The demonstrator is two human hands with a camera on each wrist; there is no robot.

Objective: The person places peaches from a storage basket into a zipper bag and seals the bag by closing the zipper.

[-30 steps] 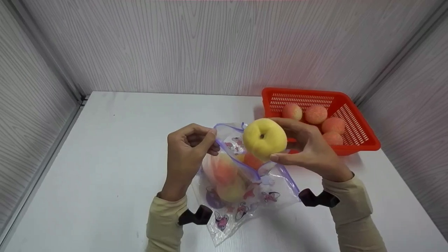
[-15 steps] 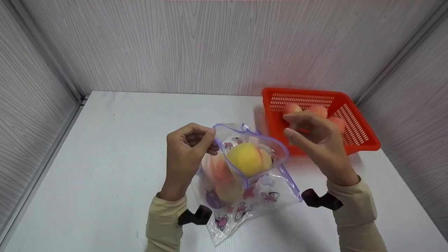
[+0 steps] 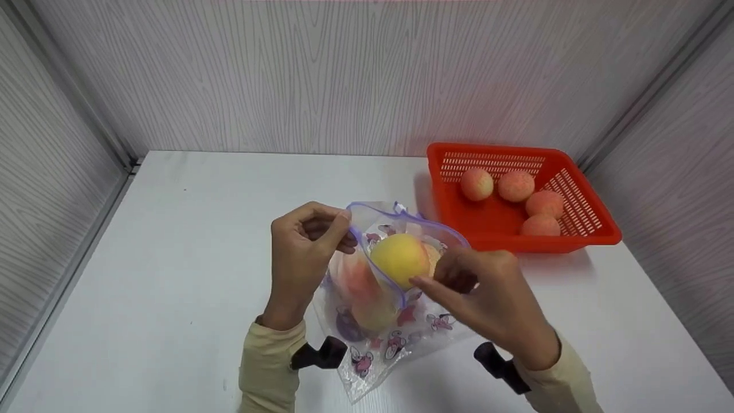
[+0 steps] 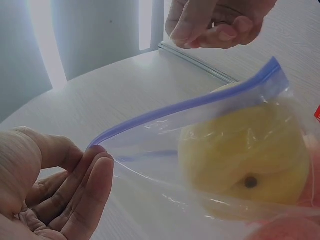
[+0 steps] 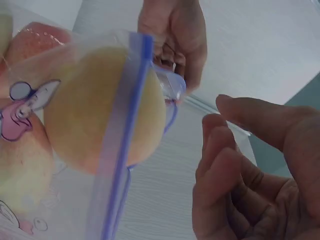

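My left hand point(image 3: 307, 246) pinches the purple-edged mouth of a clear zip bag point(image 3: 395, 347) between thumb and fingers. A yellow peach point(image 3: 398, 258) sits inside, just under the spread mouth, with several more peaches packed around it. In the left wrist view, the dark stem dimple of a yellow peach point(image 4: 240, 160) shows through the film. My right hand point(image 3: 493, 292) hovers over the bag's right side, fingers loosely bent and nothing in them. The right wrist view shows a gap between its thumb and fingers, apart from the purple zip strip point(image 5: 127, 125).
A red plastic basket point(image 3: 493, 229) stands at the table's back right, with several pinkish peaches point(image 3: 516, 186) in it. The white table point(image 3: 189, 258) meets pale wood-grain panels at the back and sides.
My right hand let the yellow peach go into the bag, drew back toward the basket, then came forward and left over the bag's mouth. My left hand kept its pinch.
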